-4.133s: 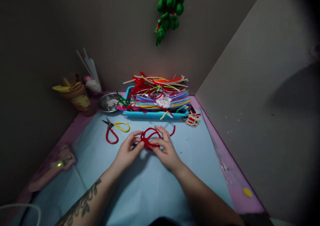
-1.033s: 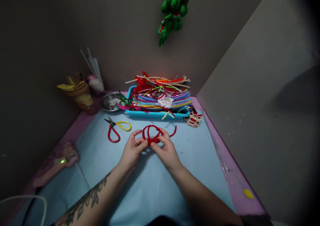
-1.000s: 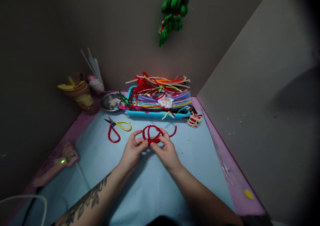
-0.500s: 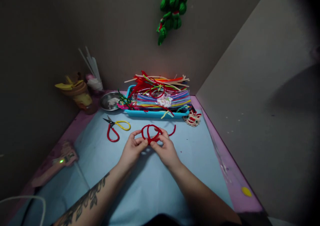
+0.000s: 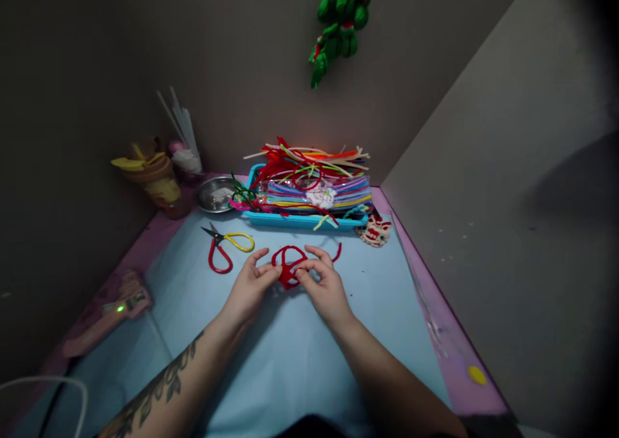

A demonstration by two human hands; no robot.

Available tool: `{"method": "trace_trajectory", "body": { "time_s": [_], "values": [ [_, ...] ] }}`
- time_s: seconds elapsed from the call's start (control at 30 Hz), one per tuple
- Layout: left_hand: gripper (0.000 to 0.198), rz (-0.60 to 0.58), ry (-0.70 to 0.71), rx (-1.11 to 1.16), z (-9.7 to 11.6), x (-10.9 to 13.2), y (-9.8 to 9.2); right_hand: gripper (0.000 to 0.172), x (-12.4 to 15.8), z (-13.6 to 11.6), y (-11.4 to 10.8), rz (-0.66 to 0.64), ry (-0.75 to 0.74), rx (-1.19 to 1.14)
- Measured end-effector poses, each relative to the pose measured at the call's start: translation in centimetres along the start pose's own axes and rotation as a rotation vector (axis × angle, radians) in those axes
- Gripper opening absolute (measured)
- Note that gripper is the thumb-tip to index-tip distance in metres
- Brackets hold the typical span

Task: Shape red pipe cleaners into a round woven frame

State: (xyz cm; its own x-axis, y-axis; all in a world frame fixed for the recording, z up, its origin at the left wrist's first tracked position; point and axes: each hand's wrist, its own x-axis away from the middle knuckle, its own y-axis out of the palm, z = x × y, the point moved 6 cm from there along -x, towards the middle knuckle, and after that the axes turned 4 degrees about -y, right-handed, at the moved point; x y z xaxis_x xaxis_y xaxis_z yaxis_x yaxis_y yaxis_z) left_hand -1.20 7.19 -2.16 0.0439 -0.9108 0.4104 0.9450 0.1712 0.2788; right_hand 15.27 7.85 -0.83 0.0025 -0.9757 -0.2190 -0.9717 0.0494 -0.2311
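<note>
A looped red pipe cleaner shape [image 5: 289, 262] sits low over the blue mat [image 5: 290, 360], pinched from both sides. My left hand [image 5: 247, 286] grips its left edge between thumb and fingertips. From the right, my right hand [image 5: 325, 286] pinches it near the middle, and a loose red end [image 5: 336, 252] curls out beyond those fingers.
Red-and-yellow scissors [image 5: 222, 247] lie left of my hands. Behind them a blue tray [image 5: 300, 219] holds several coloured pipe cleaners, with a metal dish [image 5: 215, 195], a cup [image 5: 155, 181] and a small red-white figure [image 5: 373, 229] nearby. A pink glue gun [image 5: 109, 310] lies far left. Grey walls close in.
The red loops stood taller and rounder before; now they are pressed flatter and smaller between my fingers. Both hands stayed in about the same place.
</note>
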Motion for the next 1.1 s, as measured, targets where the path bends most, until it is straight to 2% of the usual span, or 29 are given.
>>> {"method": "trace_trajectory", "body": {
  "time_s": [0.13,0.27,0.47,0.63,0.73,0.77,0.83,0.9,0.97,1.1],
  "values": [
    [0.099,-0.068,0.005,-0.025,0.1,0.2,0.5,0.009,0.2,-0.4,0.0,0.020,-0.018,0.018],
    [0.110,-0.081,0.062,-0.087,0.2,0.3,0.6,0.010,0.5,-0.8,-0.1,0.048,-0.073,0.075],
    [0.111,-0.113,0.073,-0.147,0.2,0.5,0.7,0.009,0.7,-2.2,-0.3,0.071,-0.280,0.221],
    [0.111,-0.144,0.041,-0.159,0.2,0.4,0.8,0.010,0.4,-2.0,-0.2,0.052,-0.321,0.242],
    [0.114,-0.137,-0.003,-0.084,0.2,0.2,0.6,0.005,0.4,-1.5,-0.1,0.039,-0.296,0.230],
    [0.113,-0.123,-0.014,-0.042,0.2,0.1,0.5,0.009,0.6,-1.5,-0.2,0.059,-0.303,0.230],
    [0.111,-0.086,-0.031,0.054,0.2,0.0,0.2,0.016,1.0,-1.9,-0.4,0.130,-0.367,0.265],
    [0.110,-0.060,-0.060,0.144,-0.1,0.0,0.1,0.009,1.6,-2.8,-0.3,0.189,-0.457,0.343],
    [0.112,-0.067,-0.089,0.214,-0.5,0.0,0.3,0.006,1.9,-3.4,0.1,0.205,-0.502,0.412],
    [0.111,-0.117,-0.109,0.278,-1.2,0.1,1.0,0.008,1.9,-3.8,0.8,0.202,-0.497,0.450]
  ]
}}
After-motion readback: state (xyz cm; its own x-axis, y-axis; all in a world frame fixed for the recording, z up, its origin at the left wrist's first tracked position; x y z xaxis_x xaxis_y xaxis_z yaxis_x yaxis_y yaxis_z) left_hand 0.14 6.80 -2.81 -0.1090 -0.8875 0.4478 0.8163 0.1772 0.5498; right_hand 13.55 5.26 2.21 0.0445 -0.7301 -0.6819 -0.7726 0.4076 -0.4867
